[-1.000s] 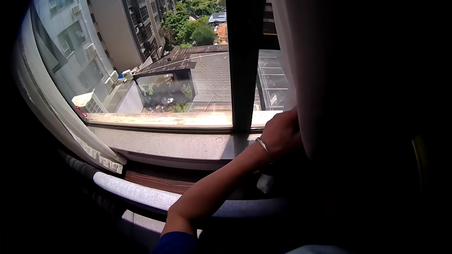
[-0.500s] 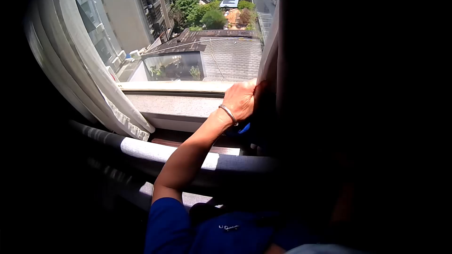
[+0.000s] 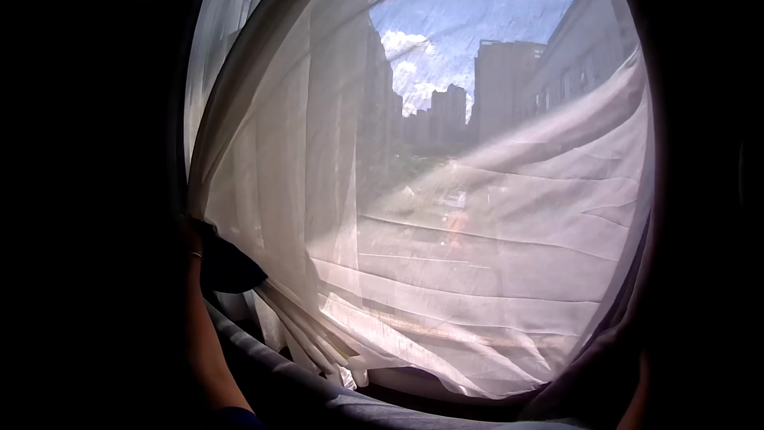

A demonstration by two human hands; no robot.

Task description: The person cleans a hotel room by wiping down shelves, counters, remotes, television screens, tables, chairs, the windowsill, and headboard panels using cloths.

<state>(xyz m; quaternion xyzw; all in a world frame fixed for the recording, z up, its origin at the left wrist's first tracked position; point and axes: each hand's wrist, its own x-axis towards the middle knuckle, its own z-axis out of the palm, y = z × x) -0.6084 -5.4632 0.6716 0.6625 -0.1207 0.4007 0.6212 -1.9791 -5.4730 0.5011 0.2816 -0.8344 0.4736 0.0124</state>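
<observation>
A sheer white curtain (image 3: 477, 215) stretches across the window, creased and pulled taut in its lower half. At the left edge, my left hand (image 3: 192, 232) is in deep shadow with a bracelet at its wrist. It is closed on the curtain's edge, where the cloth gathers and a dark fold (image 3: 231, 264) hangs beside it. On the lower right, only part of my right forearm (image 3: 636, 394) shows, rising towards the shadowed curtain side. The right hand's fingers are lost in the dark.
A grey fabric-covered edge (image 3: 342, 403) curves along the bottom, below the curtain hem. More sheer curtain (image 3: 219, 56) hangs at the upper left. Through the cloth appear buildings (image 3: 505, 80) and sky. Both sides are in deep shadow.
My left hand has moved from the window's right side to the far left, and sheer cloth now covers the window. The view has tilted up, bringing in sky. My right forearm now shows.
</observation>
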